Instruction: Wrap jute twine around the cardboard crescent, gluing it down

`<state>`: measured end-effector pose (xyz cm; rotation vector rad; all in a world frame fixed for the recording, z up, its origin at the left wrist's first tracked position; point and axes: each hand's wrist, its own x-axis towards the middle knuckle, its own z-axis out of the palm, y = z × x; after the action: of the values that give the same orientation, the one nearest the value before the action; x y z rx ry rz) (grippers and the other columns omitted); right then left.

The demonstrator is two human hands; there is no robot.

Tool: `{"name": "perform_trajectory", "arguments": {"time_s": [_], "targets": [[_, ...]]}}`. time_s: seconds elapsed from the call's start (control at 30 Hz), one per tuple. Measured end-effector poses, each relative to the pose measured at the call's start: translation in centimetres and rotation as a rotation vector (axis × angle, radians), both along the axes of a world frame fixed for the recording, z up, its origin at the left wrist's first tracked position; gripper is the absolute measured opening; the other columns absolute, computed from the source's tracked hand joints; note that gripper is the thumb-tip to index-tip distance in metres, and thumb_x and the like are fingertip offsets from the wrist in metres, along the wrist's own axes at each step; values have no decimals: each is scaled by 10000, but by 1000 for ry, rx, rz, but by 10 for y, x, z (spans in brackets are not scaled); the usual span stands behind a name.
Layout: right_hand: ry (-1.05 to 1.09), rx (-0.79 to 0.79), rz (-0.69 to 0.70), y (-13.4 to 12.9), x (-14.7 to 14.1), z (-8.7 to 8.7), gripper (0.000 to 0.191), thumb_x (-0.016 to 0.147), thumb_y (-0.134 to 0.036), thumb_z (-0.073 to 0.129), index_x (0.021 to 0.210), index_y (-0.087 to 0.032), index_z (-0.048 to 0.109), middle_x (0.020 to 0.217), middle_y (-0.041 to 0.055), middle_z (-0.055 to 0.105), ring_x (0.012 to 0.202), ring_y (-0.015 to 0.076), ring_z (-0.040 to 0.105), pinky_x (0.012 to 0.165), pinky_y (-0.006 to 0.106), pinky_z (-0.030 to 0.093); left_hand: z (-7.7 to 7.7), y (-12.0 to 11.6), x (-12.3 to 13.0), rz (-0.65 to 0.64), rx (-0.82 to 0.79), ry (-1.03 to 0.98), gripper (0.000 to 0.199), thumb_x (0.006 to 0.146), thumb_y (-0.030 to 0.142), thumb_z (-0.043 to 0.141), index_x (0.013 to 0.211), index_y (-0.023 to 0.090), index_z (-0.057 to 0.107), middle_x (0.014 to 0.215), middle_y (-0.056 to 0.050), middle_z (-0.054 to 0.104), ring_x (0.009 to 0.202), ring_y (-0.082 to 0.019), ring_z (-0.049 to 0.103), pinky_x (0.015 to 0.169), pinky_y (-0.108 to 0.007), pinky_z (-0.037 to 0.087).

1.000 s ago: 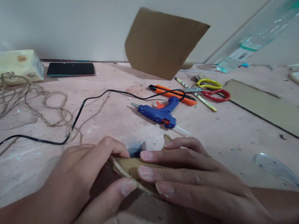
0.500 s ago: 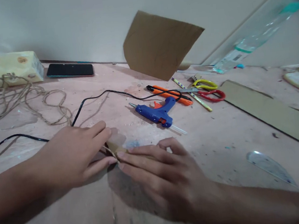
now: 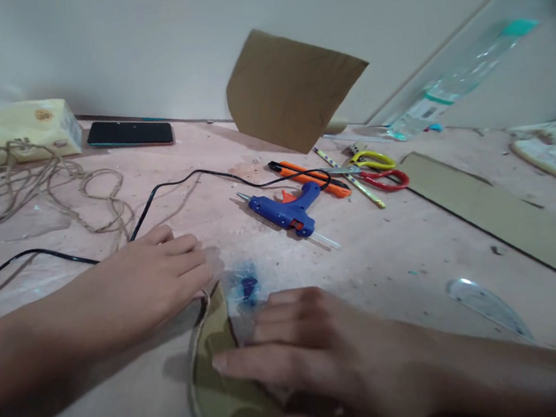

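Curled over the top end of a cardboard piece, my left hand is closed on the twine there; its fingertips are partly hidden. This twine follows the left edge of the cardboard, which has a curved outline. My right hand is slightly blurred over the right side of the cardboard. Its index finger reaches across the surface and its thumb is apart, lower down. Shadows of the hand fall on the cardboard. A blue glue gun lies beyond my hands, its black cord running left.
Behind the glue gun lie an orange cutter, scissors and a pencil. A cardboard strip and a clear protractor are at right. Loose twine, a tissue pack and a phone are at left.
My right hand has moved right and down off the twine, with its fingers spreading. More of the cardboard piece now shows. My left hand has turned, fingers curled lower.
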<state>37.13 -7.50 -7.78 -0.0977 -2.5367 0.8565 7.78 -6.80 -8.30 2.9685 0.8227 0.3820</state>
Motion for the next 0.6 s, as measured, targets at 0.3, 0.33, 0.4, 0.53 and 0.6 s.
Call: {"name": "perform_trajectory", "arguments": {"time_s": [0.3, 0.33, 0.4, 0.53, 0.6], "targets": [[-400, 422, -619, 93, 43, 33, 418, 1027, -190, 575, 1406, -175, 751, 1381, 183, 813, 1325, 402, 741, 1117, 609, 588, 24, -15, 12, -9, -260, -28, 129, 1022, 197, 604, 1150, 215, 608, 1146, -62, 750, 995, -277, 683, 917, -436, 464], [-466, 403, -601, 103, 49, 33, 448, 1011, -175, 561, 1413, -182, 760, 1419, 176, 805, 1343, 413, 737, 1144, 641, 577, 26, -17, 12, -18, -313, -30, 196, 987, 206, 654, 1176, 217, 602, 1188, -65, 740, 1033, -284, 685, 927, -433, 471], [-535, 361, -545, 116, 59, 30, 499, 998, -151, 534, 1442, -187, 757, 1467, 166, 789, 1371, 405, 736, 1182, 652, 567, 26, -21, 12, -33, -398, -31, 303, 935, 195, 736, 1201, 232, 594, 1223, -56, 719, 1073, -288, 675, 916, -417, 474], [-498, 280, -462, 127, 72, 22, 547, 954, -127, 569, 1464, -219, 746, 1503, 154, 765, 1452, 372, 700, 1233, 601, 562, 17, -20, 5, -71, -500, -74, 367, 938, 129, 789, 1200, 264, 569, 1201, -14, 694, 1072, -259, 642, 890, -378, 453], [-462, 147, -404, 130, 75, 22, 532, 938, -121, 602, 1432, -253, 750, 1489, 124, 768, 1446, 338, 705, 1231, 547, 576, 14, -19, 4, -77, -513, -99, 379, 953, 132, 815, 1200, 265, 561, 1198, -4, 695, 1076, -251, 627, 909, -369, 443]]}}
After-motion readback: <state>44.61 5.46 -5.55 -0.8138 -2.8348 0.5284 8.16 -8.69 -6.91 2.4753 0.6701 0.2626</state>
